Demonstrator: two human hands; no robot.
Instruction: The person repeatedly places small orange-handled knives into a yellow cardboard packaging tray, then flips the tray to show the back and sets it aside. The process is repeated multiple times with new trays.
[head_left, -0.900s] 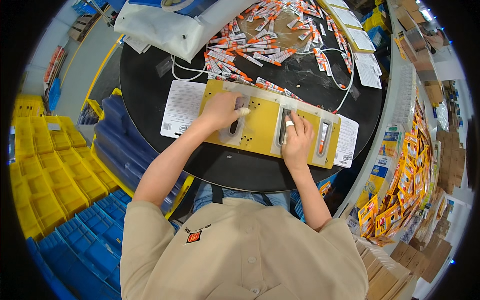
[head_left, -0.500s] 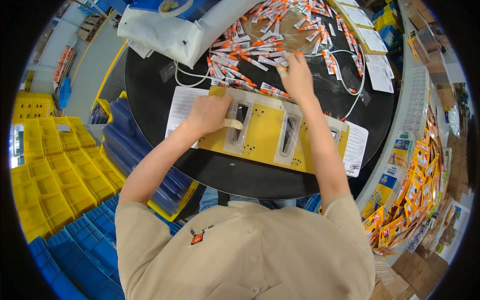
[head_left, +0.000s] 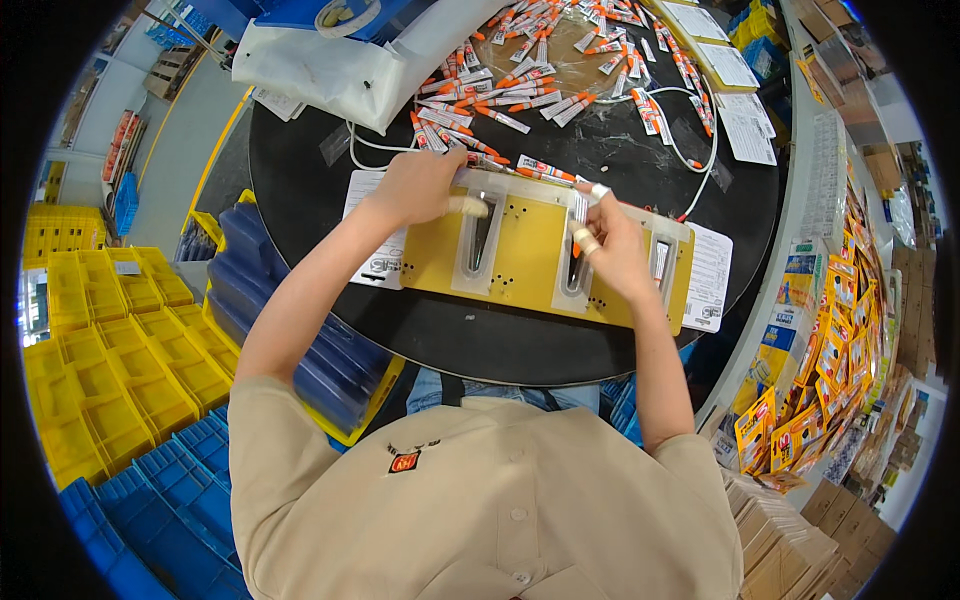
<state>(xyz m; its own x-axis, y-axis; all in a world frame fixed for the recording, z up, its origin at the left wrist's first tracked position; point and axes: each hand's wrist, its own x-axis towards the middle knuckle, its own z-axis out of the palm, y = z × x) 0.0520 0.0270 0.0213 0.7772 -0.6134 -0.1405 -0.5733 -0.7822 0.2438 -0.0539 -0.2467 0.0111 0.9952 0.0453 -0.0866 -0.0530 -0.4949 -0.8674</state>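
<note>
A flat yellow plate (head_left: 530,235) with clear-rimmed, elongated slots lies across the near part of the round black table. My left hand (head_left: 415,190) is closed on its upper left edge, with the covered thumb reaching over the left slot (head_left: 480,243). Above the middle slot, my right hand (head_left: 617,245) pinches a small white tube (head_left: 579,212), its orange tip pointing down toward me. Pale covers wrap some fingertips. Another tube (head_left: 661,258) shows in the right slot. Printed cards (head_left: 708,280) stick out from under both ends of the plate.
Loose orange-tipped tubes (head_left: 510,95) are heaped beyond the plate. A white cable (head_left: 716,150) loops at the right, and a white plastic bag (head_left: 310,75) lies at the far left. Yellow crates (head_left: 120,350) stand left; orange packages (head_left: 800,420) fill the right side.
My right hand has come back from the tube heap to the middle slot and now holds a tube. The plate has shifted slightly, while my left hand stays at its upper left.
</note>
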